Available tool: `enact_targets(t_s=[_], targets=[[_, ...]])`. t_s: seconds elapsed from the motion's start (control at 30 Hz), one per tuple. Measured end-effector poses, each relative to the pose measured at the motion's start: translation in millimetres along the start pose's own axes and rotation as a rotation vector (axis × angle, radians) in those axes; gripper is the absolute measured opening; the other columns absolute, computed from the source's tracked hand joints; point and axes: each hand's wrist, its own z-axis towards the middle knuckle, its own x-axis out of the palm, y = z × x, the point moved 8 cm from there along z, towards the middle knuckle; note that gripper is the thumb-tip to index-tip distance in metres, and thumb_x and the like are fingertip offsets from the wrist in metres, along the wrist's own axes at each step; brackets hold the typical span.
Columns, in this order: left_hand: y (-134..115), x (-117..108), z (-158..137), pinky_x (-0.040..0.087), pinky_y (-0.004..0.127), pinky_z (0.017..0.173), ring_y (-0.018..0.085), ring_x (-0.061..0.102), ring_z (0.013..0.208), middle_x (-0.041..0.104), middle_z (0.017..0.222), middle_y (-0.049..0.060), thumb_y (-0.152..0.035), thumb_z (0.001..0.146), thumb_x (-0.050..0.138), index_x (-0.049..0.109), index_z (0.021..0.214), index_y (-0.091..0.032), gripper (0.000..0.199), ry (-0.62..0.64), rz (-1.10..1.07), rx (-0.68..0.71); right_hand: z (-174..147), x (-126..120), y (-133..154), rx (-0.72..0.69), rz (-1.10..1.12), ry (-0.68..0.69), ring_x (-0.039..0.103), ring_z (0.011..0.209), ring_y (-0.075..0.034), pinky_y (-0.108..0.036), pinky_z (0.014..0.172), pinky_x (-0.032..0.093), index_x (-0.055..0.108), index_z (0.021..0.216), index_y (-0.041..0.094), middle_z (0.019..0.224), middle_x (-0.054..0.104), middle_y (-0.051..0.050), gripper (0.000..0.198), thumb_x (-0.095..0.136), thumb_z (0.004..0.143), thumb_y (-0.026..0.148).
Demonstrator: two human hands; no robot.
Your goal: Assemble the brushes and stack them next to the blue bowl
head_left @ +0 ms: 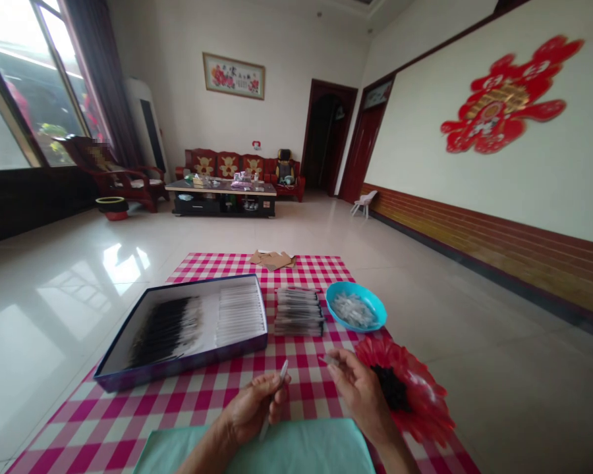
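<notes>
Where window-lit, floor (123,264) (glossy); checked tablecloth (208,387)

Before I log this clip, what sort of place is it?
Most likely a home's living room: it has a red wooden sofa, a low coffee table and a framed picture.

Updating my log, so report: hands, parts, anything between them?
Left hand: gripping slender pale tube. Right hand: pinching small pale piece, apart from tube. Between hands: no obstruction seen.
</notes>
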Motion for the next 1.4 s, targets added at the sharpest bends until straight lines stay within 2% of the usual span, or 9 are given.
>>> enact_targets(t_s=[0.13,0.27,0.4,0.6,0.77,0.9,1.03,1.17,1.4], targets=[[1.3,0.6,-0.9,0.033,0.015,0.04,0.003,0.043,0.043,0.048,0.059,-0.004,-0.036,0.075,0.068,0.062,0.09,-0.011,0.029,-0.01,-0.018,-0.004,3.3,-68.5,-8.6,0.0,-0.194,-0.176,0.065,0.089,-0.024,-0.032,0.078,0.051,0.066,0.098,0.023,0.097,0.071,-0.006,0.03,0.058,0.076,0.042],[1.0,-0.1,0.1,0.033,0.015,0.04,0.003,0.042,0.044,0.047,0.06,-0.004,-0.034,0.077,0.066,0.062,0.091,-0.011,0.028,-0.009,-0.023,0.005,11.7,-109.9,-28.4,0.003,-0.372,-0.226,0.066,0.087,-0.022,-0.029,0.078,0.05,0.067,0.094,0.021,0.093,0.072,-0.006,0.029,0.055,0.077,0.042],[1.5,-1.2,0.5,0.033,0.016,0.041,0.003,0.043,0.046,0.048,0.062,-0.003,-0.033,0.079,0.064,0.062,0.091,-0.01,0.026,0.006,-0.021,0.007,47.9,-116.1,-37.2,-0.017,-0.593,-0.212,0.067,0.082,-0.021,-0.027,0.072,0.05,0.069,0.094,0.021,0.09,0.073,-0.004,0.032,0.051,0.078,0.042],[1.8,0.0,0.2,0.032,0.016,0.041,0.004,0.043,0.044,0.048,0.061,-0.003,-0.035,0.078,0.065,0.061,0.091,-0.011,0.027,0.007,-0.027,-0.002,123.9,-109.6,-47.4,-0.05,-0.674,-0.217,0.067,0.08,-0.024,-0.03,0.072,0.048,0.071,0.082,0.023,0.081,0.074,-0.005,0.022,0.056,0.07,0.033],[0.3,1.7,1.0,0.032,0.017,0.04,0.004,0.042,0.044,0.049,0.062,-0.003,-0.035,0.077,0.066,0.061,0.091,-0.011,0.029,0.02,-0.028,0.015,138.6,-111.1,-46.7,-0.053,-0.684,-0.289,0.067,0.076,-0.026,-0.036,0.073,0.048,0.066,0.095,0.017,0.082,0.072,-0.01,0.03,0.054,0.069,0.028],[-0.7,2.3,1.3,0.033,0.017,0.04,0.005,0.043,0.045,0.049,0.062,-0.003,-0.034,0.076,0.066,0.061,0.092,-0.01,0.029,0.013,-0.05,0.01,110.9,-80.5,-27.6,-0.149,-0.628,-0.264,0.066,0.081,-0.025,-0.039,0.079,0.048,0.062,0.105,0.015,0.101,0.069,-0.014,0.036,0.049,0.075,0.032],[-0.4,3.2,-0.2,0.033,0.018,0.04,0.005,0.045,0.044,0.05,0.061,-0.003,-0.033,0.074,0.069,0.061,0.092,-0.01,0.031,-0.002,-0.07,-0.011,63.7,-13.8,-14.6,-0.237,-0.514,-0.153,0.066,0.086,-0.023,-0.034,0.079,0.051,0.062,0.105,0.018,0.097,0.071,-0.01,0.033,0.046,0.081,0.034],[-0.1,2.7,-1.0,0.034,0.018,0.04,0.005,0.045,0.043,0.052,0.061,-0.003,-0.033,0.074,0.068,0.061,0.092,-0.01,0.031,-0.008,-0.073,0.001,25.9,46.0,-31.2,-0.197,-0.253,-0.026,0.067,0.085,-0.024,-0.034,0.074,0.054,0.065,0.101,0.021,0.093,0.072,-0.008,0.029,0.05,0.081,0.036],[0.5,-3.2,1.3,0.036,0.019,0.04,0.006,0.046,0.042,0.053,0.061,-0.002,-0.03,0.074,0.067,0.061,0.097,-0.009,0.032,-0.038,-0.073,0.027,14.0,65.1,-65.3,-0.188,-0.204,-0.005,0.067,0.088,-0.026,-0.04,0.078,0.053,0.067,0.096,0.023,0.094,0.072,-0.008,0.028,0.052,0.079,0.04]])
